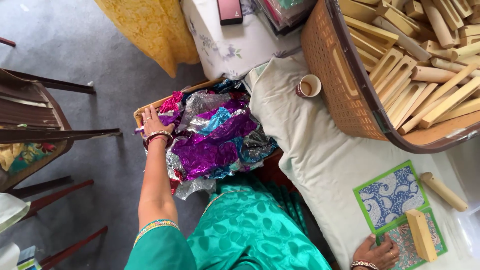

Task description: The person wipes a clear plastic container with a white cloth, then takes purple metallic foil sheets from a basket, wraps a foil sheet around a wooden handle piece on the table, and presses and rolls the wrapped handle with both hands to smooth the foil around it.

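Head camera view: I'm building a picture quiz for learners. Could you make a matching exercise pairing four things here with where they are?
Things:
1. Left hand
2. Right hand
3. Paper cup
4. Wooden pieces

Places:
A. Piled in the brown woven basket
B. On the shiny foil sheets in a box
C. Lying on the white cloth beside the basket
D. On the green-bordered patterned card

Pairs: 1-B, 2-D, 3-C, 4-A
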